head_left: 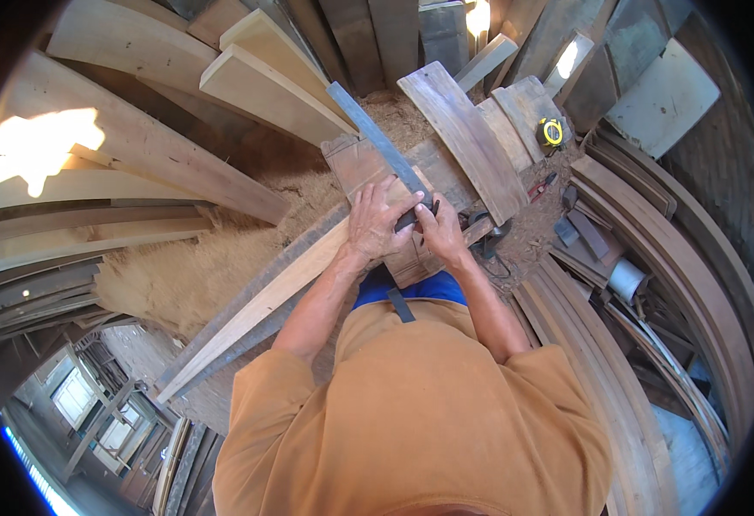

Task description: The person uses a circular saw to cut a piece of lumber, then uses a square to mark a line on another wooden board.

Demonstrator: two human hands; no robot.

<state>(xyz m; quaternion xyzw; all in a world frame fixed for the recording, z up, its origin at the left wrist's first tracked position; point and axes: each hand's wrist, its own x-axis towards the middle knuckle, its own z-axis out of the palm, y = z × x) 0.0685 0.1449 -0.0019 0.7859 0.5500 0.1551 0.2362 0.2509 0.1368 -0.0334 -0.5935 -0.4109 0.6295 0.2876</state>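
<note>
A long pale plank [256, 305] runs from lower left up to the workbench in front of me. Across its far end lies a grey metal square [375, 138], its long blade pointing up and left and its dark stock partly under my fingers. My left hand [377, 217] holds the square against the plank, fingers spread over the wood and thumb reaching to the stock. Close beside it, the fingers of my right hand [442, 230] are closed at the square's corner. They pinch a small dark pencil-like thing [434, 206], mostly hidden by the fingers.
A wide brown board [467, 142] lies across the bench behind my hands. Further right are a yellow tape measure [551, 132] and red-handled pliers [542, 187]. Boards [273, 95] lean at the upper left above sawdust [170, 275]. Curved stacked planks [669, 232] line the right side.
</note>
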